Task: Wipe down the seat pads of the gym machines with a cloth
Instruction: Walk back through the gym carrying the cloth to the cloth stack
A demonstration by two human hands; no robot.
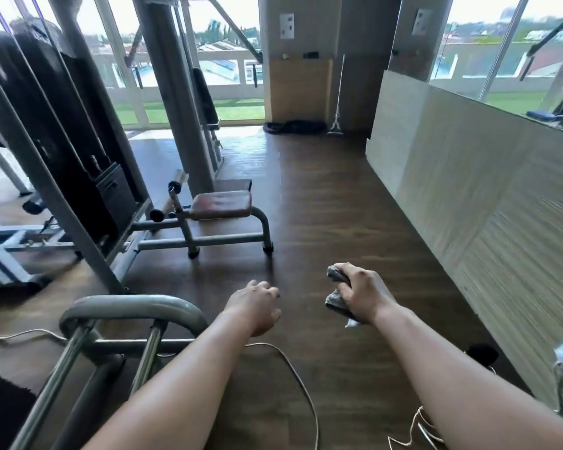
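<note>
Gripping one cloth (337,274), right hand (363,292)

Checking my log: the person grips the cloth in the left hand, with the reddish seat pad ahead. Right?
No. The head view shows the cloth gripped in the right hand; the left hand holds nothing. The reddish seat pad is ahead, as stated.

Seat pad (221,204): worn reddish-brown.
Frame (228,238) under the seat pad: grey.
Floor (322,222) around it: dark brown, wood-plank pattern.
Weight stack (111,190) to its left: black.
Wall panel (452,177) to its right: beige, fine grain.
Cloth (338,275) nearer the camera than the pad: dark grey.
</note>
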